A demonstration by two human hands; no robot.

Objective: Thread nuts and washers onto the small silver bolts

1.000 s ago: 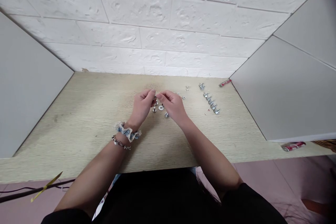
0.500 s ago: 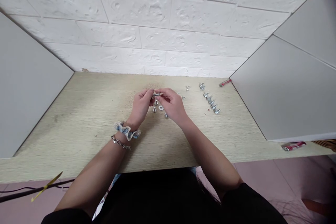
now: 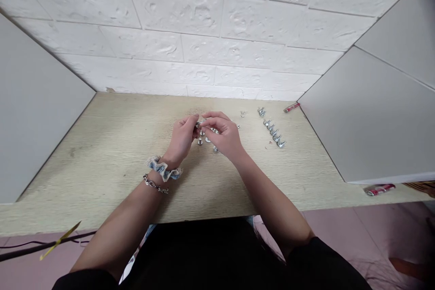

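Head view: bolt (image 3: 197,124) held between left hand (image 3: 182,135) and right hand (image 3: 222,136).

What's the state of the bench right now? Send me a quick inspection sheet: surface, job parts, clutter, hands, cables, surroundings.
Surface: light wood-grain desk.
Job parts: row of silver bolts at right; standing bolt and washer under the hands.
Clutter: red-and-silver pen-like item by the right panel; red-and-white tube at the desk's front right edge.
Hands: left hand pinches a small metal bolt; right hand curls in beside it, contact hidden.
Cables: dark cable low left, over the floor.
Surroundings: white brick-effect wall, grey side panels, pink floor.
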